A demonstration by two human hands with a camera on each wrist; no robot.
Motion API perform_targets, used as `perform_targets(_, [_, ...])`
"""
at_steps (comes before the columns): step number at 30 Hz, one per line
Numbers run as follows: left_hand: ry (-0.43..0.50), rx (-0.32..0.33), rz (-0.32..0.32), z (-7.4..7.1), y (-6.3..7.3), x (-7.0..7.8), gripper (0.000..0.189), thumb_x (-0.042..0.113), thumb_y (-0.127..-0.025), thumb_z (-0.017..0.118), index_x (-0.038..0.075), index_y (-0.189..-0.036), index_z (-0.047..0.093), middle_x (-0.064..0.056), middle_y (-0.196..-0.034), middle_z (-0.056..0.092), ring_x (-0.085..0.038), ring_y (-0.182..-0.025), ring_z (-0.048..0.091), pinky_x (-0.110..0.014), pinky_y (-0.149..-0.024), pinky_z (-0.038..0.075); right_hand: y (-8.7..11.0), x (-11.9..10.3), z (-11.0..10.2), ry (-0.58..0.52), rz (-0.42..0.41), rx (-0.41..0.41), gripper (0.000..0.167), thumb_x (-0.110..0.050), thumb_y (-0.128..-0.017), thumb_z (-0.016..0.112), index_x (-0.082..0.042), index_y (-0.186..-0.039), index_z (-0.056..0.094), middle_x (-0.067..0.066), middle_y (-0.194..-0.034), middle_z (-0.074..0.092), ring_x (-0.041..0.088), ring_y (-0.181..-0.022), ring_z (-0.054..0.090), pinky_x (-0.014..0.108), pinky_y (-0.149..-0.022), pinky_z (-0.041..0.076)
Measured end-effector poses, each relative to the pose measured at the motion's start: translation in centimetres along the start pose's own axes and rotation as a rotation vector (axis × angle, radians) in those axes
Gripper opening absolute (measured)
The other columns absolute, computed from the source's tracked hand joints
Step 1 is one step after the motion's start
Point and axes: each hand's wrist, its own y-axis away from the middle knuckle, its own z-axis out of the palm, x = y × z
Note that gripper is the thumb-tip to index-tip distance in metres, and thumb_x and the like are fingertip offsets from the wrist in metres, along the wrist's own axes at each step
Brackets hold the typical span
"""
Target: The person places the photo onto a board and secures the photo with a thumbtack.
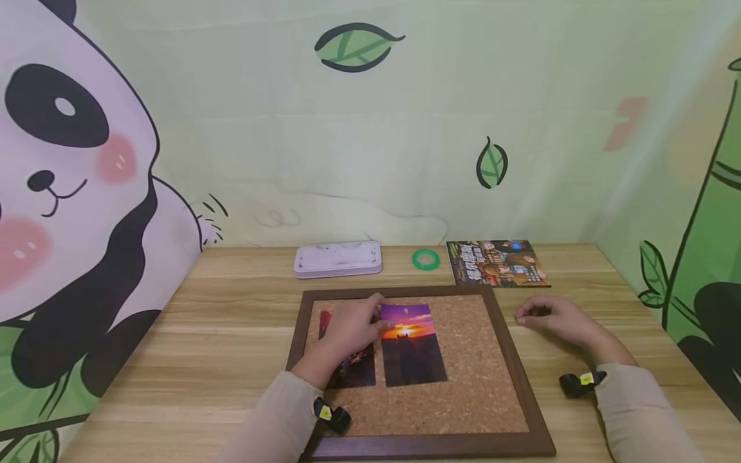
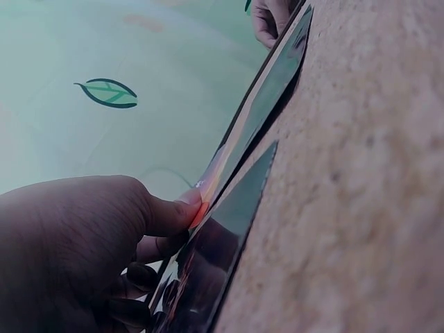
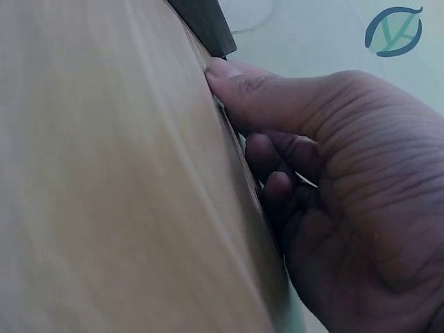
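Observation:
My left hand [image 1: 350, 328] is over the corkboard [image 1: 463, 411], its thumb and index finger pinching the upper left edge of a sunset photo [image 1: 413, 360]. In the left wrist view the thumb [image 2: 177, 211] overlaps that photo's edge. A second photo, dark with a red corner [image 1: 361, 373], lies to the left, partly hidden beneath the hand. Both photos stand side by side on the cork. Beyond the board's right frame, my right hand [image 1: 558, 318] rests on the table with loosely curled fingers, holding nothing. In the right wrist view its thumb [image 3: 260, 97] is near the tabletop.
Behind the board, a white tin case [image 1: 338, 260] lies at the back of the wooden table [image 1: 231, 347]. To its right are a green tape roll [image 1: 425, 260] and a colourful comic-style booklet [image 1: 498, 263]. A printed panda backdrop [image 1: 260, 128] rises behind the table.

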Motion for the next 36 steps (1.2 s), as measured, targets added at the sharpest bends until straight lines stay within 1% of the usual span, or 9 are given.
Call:
perform_targets(2, [0.002,-0.002,0.002,0.0,0.0,0.0,0.042,0.040,-0.092,0.073,0.016,-0.125,0.064,0.000,-0.096,0.071,-0.015,-0.079,0.063,-0.035,-0.071,0.051,0.0,-0.1,0.0,-0.019,0.012,0.022,0.015,-0.028,-0.096,0.070,-0.016,-0.102,0.074,0.002,-0.105,0.071,0.019,-0.101,0.061,0.037,-0.088,0.046])
perform_targets(5, [0.012,-0.008,0.006,-0.1,0.0,0.1,0.042,0.039,-0.092,0.073,0.015,-0.125,0.064,0.000,-0.096,0.071,-0.015,-0.079,0.063,-0.035,-0.070,0.051,0.1,-0.3,0.0,-0.063,0.046,0.059,0.022,-0.032,-0.096,0.070,-0.012,-0.105,0.074,0.005,-0.110,0.072,0.015,-0.103,0.063,0.030,-0.089,0.046])
perform_targets(10, [0.018,-0.009,0.011,-0.3,0.1,0.1,0.042,0.039,-0.092,0.074,0.015,-0.125,0.063,0.000,-0.095,0.071,-0.014,-0.076,0.061,-0.034,-0.069,0.051,0.1,-0.6,0.0,-0.113,0.091,0.090,0.034,-0.039,-0.095,0.070,-0.008,-0.110,0.072,0.008,-0.108,0.071,0.014,-0.098,0.063,0.028,-0.083,0.047])
perform_targets(16, [0.017,-0.005,0.021,-0.3,0.0,0.0,0.042,0.039,-0.092,0.074,0.015,-0.125,0.064,0.001,-0.093,0.070,-0.014,-0.075,0.060,-0.034,-0.068,0.051,-0.2,-0.6,0.0,-0.143,0.071,0.103,0.034,-0.033,-0.098,0.067,-0.003,-0.114,0.070,0.010,-0.107,0.070,0.012,-0.095,0.063,0.027,-0.079,0.050])
perform_targets(21, [0.004,-0.006,0.027,0.1,-0.1,-0.2,0.042,0.040,-0.092,0.074,0.016,-0.125,0.064,0.002,-0.093,0.070,-0.012,-0.076,0.061,-0.033,-0.069,0.050,-0.3,-2.0,-0.1,-0.167,0.030,0.090,0.032,-0.028,-0.099,0.066,-0.001,-0.113,0.070,0.011,-0.104,0.071,0.014,-0.093,0.065,0.028,-0.078,0.052])
perform_targets(24, [-0.009,-0.006,0.028,0.4,0.0,-0.3,0.042,0.040,-0.092,0.073,0.016,-0.125,0.064,0.004,-0.092,0.070,-0.012,-0.076,0.061,-0.032,-0.068,0.050,-1.0,-4.3,0.1,-0.187,-0.009,0.049,0.031,-0.029,-0.099,0.066,-0.002,-0.115,0.070,0.011,-0.107,0.072,0.022,-0.098,0.067,0.035,-0.083,0.054])
perform_targets(29, [-0.024,0.007,0.033,0.7,0.0,-0.3,0.041,0.041,-0.092,0.073,0.017,-0.124,0.065,0.005,-0.090,0.070,-0.011,-0.074,0.060,-0.031,-0.067,0.048,-3.2,-9.9,1.2,-0.193,-0.086,-0.023,0.024,-0.032,-0.098,0.067,-0.012,-0.112,0.072,0.008,-0.108,0.072,0.031,-0.102,0.066,0.051,-0.086,0.052])
perform_targets(32, [-0.034,0.015,0.036,0.5,-0.1,-0.3,0.041,0.043,-0.091,0.072,0.017,-0.123,0.066,0.007,-0.088,0.067,-0.010,-0.073,0.058,-0.030,-0.066,0.047,-4.9,-13.8,2.5,-0.197,-0.160,-0.059,0.018,-0.027,-0.098,0.067,-0.014,-0.109,0.073,0.007,-0.105,0.071,0.031,-0.101,0.065,0.052,-0.085,0.051])
perform_targets(36, [-0.046,0.018,0.035,0.2,-0.1,-0.3,0.041,0.045,-0.092,0.072,0.016,-0.122,0.067,0.007,-0.091,0.061,-0.011,-0.074,0.056,-0.031,-0.068,0.047,-7.5,-17.4,5.2,-0.247,-0.211,-0.118,0.021,-0.026,-0.098,0.068,-0.009,-0.109,0.073,0.005,-0.102,0.071,0.034,-0.101,0.064,0.051,-0.086,0.052])
